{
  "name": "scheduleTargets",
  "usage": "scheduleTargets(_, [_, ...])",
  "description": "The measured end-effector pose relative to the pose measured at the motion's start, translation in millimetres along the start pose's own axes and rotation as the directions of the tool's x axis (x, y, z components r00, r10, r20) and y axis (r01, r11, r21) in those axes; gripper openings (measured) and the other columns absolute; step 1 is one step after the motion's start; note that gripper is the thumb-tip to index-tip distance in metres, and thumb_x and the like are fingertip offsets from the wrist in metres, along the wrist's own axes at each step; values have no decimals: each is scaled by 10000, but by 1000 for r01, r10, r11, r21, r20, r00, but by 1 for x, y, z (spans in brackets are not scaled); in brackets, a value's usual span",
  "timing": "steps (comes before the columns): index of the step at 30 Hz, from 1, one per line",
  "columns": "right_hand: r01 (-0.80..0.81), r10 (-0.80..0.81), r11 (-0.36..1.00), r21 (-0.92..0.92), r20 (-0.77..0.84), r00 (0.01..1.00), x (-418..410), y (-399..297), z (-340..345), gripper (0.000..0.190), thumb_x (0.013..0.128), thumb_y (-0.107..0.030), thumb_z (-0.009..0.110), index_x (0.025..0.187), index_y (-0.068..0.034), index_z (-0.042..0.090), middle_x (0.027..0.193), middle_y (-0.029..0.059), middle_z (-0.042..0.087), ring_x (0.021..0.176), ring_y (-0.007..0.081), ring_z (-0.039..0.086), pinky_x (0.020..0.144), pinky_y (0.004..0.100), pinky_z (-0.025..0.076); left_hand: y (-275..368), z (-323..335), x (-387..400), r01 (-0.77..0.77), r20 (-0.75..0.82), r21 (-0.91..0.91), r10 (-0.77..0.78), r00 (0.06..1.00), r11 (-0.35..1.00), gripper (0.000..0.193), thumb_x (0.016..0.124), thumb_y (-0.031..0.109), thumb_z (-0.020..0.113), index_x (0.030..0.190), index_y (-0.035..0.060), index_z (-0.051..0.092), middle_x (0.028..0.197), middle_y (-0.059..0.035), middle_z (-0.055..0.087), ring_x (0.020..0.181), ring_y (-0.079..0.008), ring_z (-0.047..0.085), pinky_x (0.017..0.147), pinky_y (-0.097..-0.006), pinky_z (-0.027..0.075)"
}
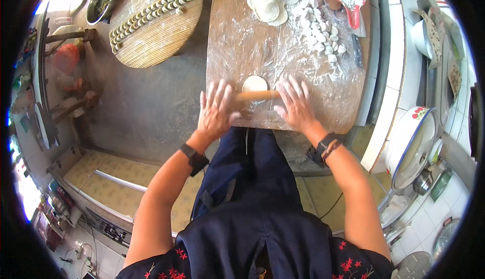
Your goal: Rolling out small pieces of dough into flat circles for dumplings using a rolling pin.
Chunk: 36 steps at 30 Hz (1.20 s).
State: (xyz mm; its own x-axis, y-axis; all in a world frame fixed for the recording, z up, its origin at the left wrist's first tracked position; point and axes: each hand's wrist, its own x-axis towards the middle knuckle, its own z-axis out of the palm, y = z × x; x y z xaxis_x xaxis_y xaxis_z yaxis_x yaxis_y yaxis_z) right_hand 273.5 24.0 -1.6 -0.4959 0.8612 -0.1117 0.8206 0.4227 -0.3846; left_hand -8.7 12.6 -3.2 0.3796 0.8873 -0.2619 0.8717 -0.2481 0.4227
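Note:
A thin wooden rolling pin (257, 95) lies crosswise over the near part of a round dough wrapper (254, 84) on the floured wooden board (235, 44). Over the pin's left end my left hand (216, 108) lies flat, fingers spread and thumb out. My right hand (295, 103) covers the other end in the same way, fingers slightly blurred. Neither hand curls around the pin. Small floured dough pieces (320, 33) are scattered beyond my right hand. Farther back, rolled wrappers (267, 0) overlap in a pile.
At the back right of the board sits a red scoop (353, 17) of flour. Left of the board, a round slatted tray (163, 48) carries rows of dumplings (151, 14). A metal bowl of filling (100, 6) stands beside it. An enamel basin (413, 146) is at right.

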Motion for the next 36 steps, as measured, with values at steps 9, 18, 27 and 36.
scheduleTargets(9, [4, -4, 1000, -2, -92, 996, -1, 7, -7, 546, 813, -259, 611, 1312, -102, 457, 1354, 103, 433, 1290, 276, 358, 1068, 486, 267, 6, -2, -5, 12, -11, -82, -12, 1000, 997, 782, 790, 389, 624, 1418, 59, 292, 1501, -166, 213, 1382, -394, 172, 1079, -598, 149])
scheduleTargets(18, [4, 10, 997, 77, -178, 984, -14, 18, -15, 276, 736, -55, 588, 1005, -116, 596, 1014, 61, 557, 998, 257, 530, 918, 421, 387, 49, -16, 86, -193, 16, -64, 195, 981, 979, 493, 731, 80, 662, 1195, 35, 502, 1163, -157, 514, 1123, -321, 469, 964, -398, 384])
scheduleTargets(27, [-193, 218, 973, 126, -236, 947, -115, 55, -35, 315, 685, -25, 579, 990, -104, 576, 1003, 73, 575, 1006, 271, 532, 911, 421, 373, 46, -30, 110, -59, 138, -73, 69, 988, 996, 207, 763, 208, 661, 862, 36, 603, 945, -155, 606, 1006, -359, 552, 808, -437, 453])
scheduleTargets(36, [-468, 580, 813, 347, -409, 704, -118, 64, -23, 340, 692, 14, 602, 1016, -72, 551, 1022, 98, 587, 999, 310, 538, 882, 418, 397, 46, -13, 93, 126, 126, -233, -98, 987, 964, 284, 738, 83, 686, 967, 19, 531, 804, -198, 602, 821, -376, 607, 699, -418, 475])
